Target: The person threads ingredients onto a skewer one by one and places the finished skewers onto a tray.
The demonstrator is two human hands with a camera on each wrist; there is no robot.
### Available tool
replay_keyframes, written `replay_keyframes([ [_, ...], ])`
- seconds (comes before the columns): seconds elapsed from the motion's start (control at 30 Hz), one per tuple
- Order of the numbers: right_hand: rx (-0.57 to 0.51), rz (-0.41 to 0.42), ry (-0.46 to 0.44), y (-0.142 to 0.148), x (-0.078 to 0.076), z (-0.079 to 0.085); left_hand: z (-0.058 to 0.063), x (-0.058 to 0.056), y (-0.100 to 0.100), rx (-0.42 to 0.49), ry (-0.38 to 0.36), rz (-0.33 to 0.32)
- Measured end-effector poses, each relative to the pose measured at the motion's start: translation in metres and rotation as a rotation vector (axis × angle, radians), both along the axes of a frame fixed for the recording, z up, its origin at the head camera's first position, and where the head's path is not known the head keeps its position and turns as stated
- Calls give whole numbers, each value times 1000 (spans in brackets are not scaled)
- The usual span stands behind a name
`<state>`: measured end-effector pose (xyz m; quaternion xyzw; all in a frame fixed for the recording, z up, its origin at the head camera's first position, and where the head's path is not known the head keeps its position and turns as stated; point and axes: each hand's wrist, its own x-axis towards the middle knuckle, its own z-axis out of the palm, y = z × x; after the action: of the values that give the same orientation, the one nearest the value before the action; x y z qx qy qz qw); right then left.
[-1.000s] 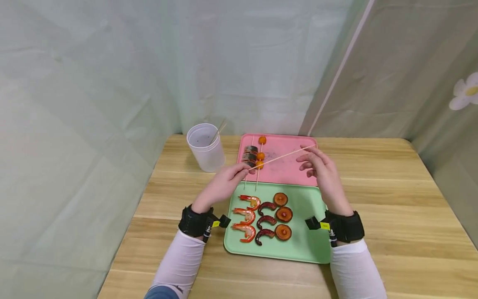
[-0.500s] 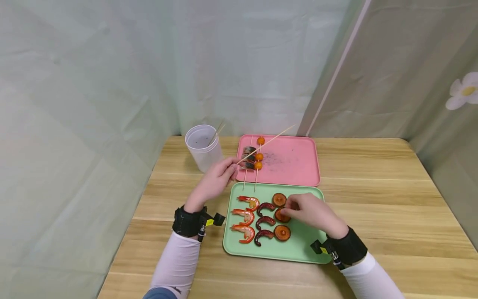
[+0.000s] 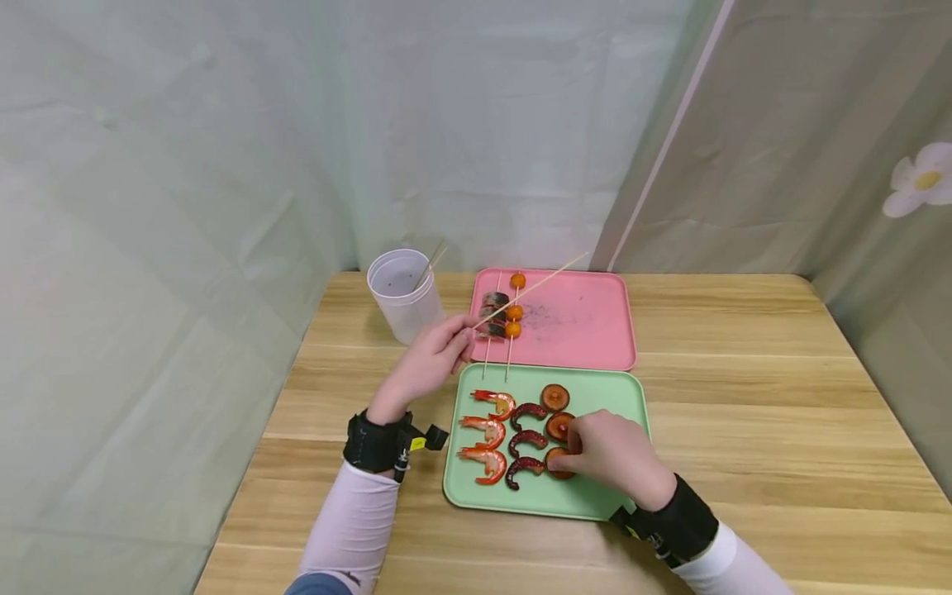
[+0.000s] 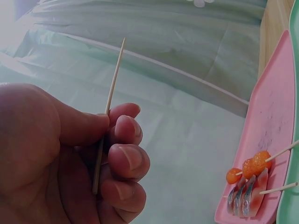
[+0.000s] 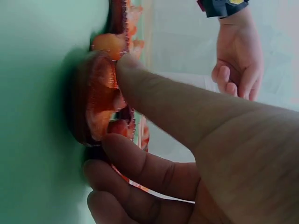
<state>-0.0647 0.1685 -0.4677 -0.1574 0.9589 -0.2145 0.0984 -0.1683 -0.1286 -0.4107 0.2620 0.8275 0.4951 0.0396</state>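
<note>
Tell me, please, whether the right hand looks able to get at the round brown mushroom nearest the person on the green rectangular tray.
Likely yes: the right hand has its fingers at opposite edges of the round brown mushroom, with nothing visible in the way.

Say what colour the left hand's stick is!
Pale tan; the stick shows best in the left wrist view.

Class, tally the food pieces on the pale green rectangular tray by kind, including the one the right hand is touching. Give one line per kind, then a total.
Round brown mushroom caps: 3
Dark red curved tentacle pieces: 3
Orange-and-white curled shrimp: 3
Total: 9
</note>
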Motion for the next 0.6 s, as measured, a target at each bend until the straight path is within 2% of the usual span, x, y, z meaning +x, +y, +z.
replay_keyframes([
  [0.17,18,-40,-12,0,2,-3,0,1,0,-11,22,-9],
  [0.37,34,-83,-61,0,5,-2,-1,2,0,-18,9,-20],
  [0.6,42,-69,-65,-1,8,1,0,2,0,-25,10,-25],
])
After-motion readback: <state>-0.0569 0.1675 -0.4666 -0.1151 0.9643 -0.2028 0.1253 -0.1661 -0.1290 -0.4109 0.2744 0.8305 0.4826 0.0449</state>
